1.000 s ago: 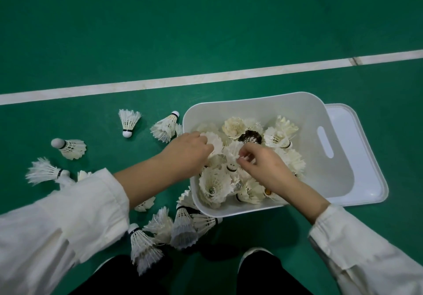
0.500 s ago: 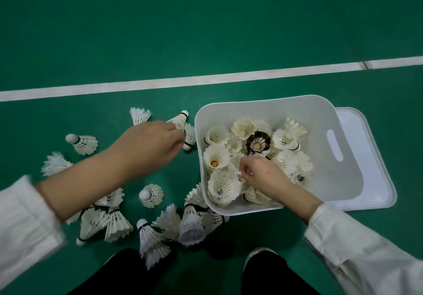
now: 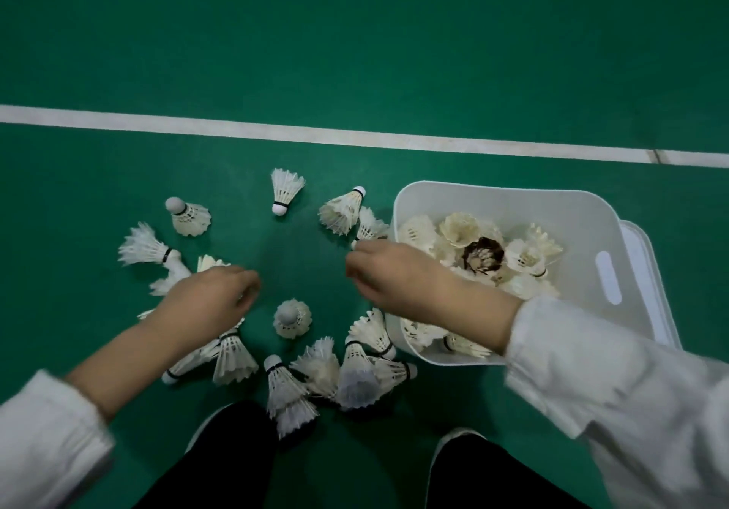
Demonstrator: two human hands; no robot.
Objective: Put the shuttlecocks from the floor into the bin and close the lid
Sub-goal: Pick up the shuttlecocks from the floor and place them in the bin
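Note:
The white bin (image 3: 493,189) stands on the green floor at the right, with several white shuttlecocks and a dark one (image 3: 483,254) inside. Its lid (image 3: 649,271) lies under it, sticking out on the right. Several shuttlecocks (image 3: 287,189) lie scattered on the floor left of the bin. My right hand (image 3: 398,277) reaches left across the bin's rim, and its curled fingertips meet the cork end of a shuttlecock (image 3: 371,224) beside the bin wall; a pinch is not plain. My left hand (image 3: 211,297) hovers low over the left pile, its fingers loosely curled, with nothing visible in it.
A white court line (image 3: 315,138) crosses the floor behind the shuttlecocks. My dark trouser legs (image 3: 221,465) and shoes are at the bottom edge, close to the nearest shuttlecocks (image 3: 286,390). One shuttlecock stands cork up (image 3: 291,317) between my hands.
My right hand has left the inside of the bin and moved left to the shuttlecock beside its wall. My left hand has dropped down and left over the pile. The view has shifted left.

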